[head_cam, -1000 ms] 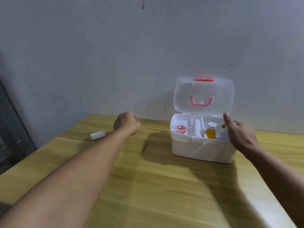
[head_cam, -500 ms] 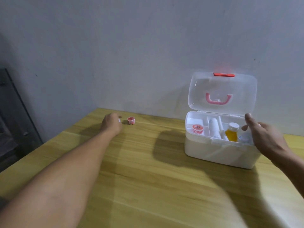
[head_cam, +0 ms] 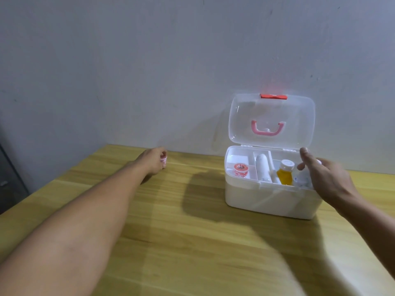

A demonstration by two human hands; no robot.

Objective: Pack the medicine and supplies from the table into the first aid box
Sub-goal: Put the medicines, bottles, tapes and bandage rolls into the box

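Note:
The white first aid box [head_cam: 267, 197] stands at the right of the wooden table [head_cam: 192, 242], its clear lid [head_cam: 271, 120] with a pink handle raised. In its tray lie a small red-and-white jar [head_cam: 241, 169], a white roll [head_cam: 263, 167] and an orange bottle with a white cap [head_cam: 285, 173]. My left hand [head_cam: 152, 160] reaches to the table's far side and closes around a second small red-and-white jar [head_cam: 163, 160]. My right hand [head_cam: 322, 178] hovers with spread fingers over the box's right end, holding nothing.
A bare grey wall runs behind the table. A dark piece of furniture [head_cam: 8, 176] stands past the table's left edge.
My left hand has closed around the small jar that stood beside it half a second ago. The white roll seen on the table a second ago is out of sight. My right hand stays over the box.

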